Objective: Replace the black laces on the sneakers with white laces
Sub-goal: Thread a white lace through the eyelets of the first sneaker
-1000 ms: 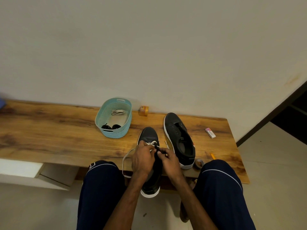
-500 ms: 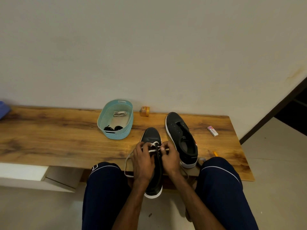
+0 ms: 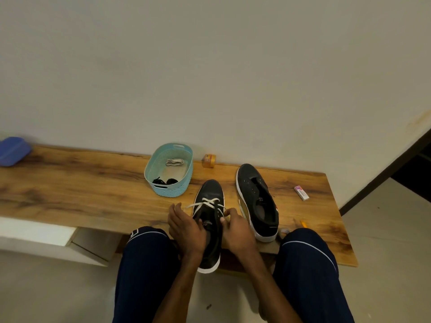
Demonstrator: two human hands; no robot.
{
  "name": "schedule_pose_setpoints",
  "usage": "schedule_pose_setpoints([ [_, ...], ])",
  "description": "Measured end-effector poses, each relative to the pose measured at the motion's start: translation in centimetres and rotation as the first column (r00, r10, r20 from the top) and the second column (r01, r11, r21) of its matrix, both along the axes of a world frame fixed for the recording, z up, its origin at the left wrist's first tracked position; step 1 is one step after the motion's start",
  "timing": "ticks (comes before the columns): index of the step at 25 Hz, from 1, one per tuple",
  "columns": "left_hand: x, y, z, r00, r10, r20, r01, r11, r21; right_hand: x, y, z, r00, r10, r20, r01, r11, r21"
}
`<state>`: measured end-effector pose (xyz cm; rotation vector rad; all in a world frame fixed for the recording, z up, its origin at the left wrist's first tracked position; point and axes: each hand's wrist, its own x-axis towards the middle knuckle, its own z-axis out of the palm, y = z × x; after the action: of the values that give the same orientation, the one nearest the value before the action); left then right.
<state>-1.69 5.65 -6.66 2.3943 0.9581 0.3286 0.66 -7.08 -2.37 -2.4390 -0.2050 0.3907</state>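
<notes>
Got the white lace point(image 3: 208, 203) crossed in one X over the front eyelets of the near sneaker point(image 3: 211, 190), both ends pulled out sideways. One end pinched between thumb and fingertips of the right hand point(image 3: 238, 229), just beside the eyelets. Other end running straight to the fingertips of the left hand point(image 3: 186, 229), so looks pinched there too, with the thumb down by the tongue. Sneaker itself sitting toe-to-the-wall on the front edge of the wooden bench point(image 3: 81, 194), heel hanging off between the knees. Just to the right, the second sneaker point(image 3: 256, 201), also black with a white sole, eyelets bare. Behind and to the left, a teal basket point(image 3: 168, 192) holding black laces point(image 3: 165, 181) at the near end and a bundled white lace point(image 3: 174, 162) at the far end. Against the wall a small orange roll point(image 3: 209, 161), an eraser point(image 3: 301, 193) well off to the right, something blue point(image 3: 12, 153) at the far left edge.
</notes>
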Motion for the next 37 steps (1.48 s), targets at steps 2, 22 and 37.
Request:
schedule_pose_setpoints([
  [2, -0.5, -0.1, -0.5, 1.000, 0.008, -0.025, -0.009, 1.000, -0.025, -0.3, 1.2, 0.0, 1.000, 0.013, 0.026, -0.010, 0.991, -0.136],
  [22, -0.2, -0.6, -1.0, 0.997, 0.001, -0.081, -0.007, 0.998, -0.069, 0.1, 0.6, 0.6, 0.982, 0.171, -0.081, -0.160, 0.979, 0.122],
  [37, -0.1, -0.4, 0.7, 0.994, -0.109, 0.032, 0.109, 0.994, 0.022, 2.0, 1.6, -1.4, 0.966, 0.127, 0.223, -0.087, 0.980, -0.180],
])
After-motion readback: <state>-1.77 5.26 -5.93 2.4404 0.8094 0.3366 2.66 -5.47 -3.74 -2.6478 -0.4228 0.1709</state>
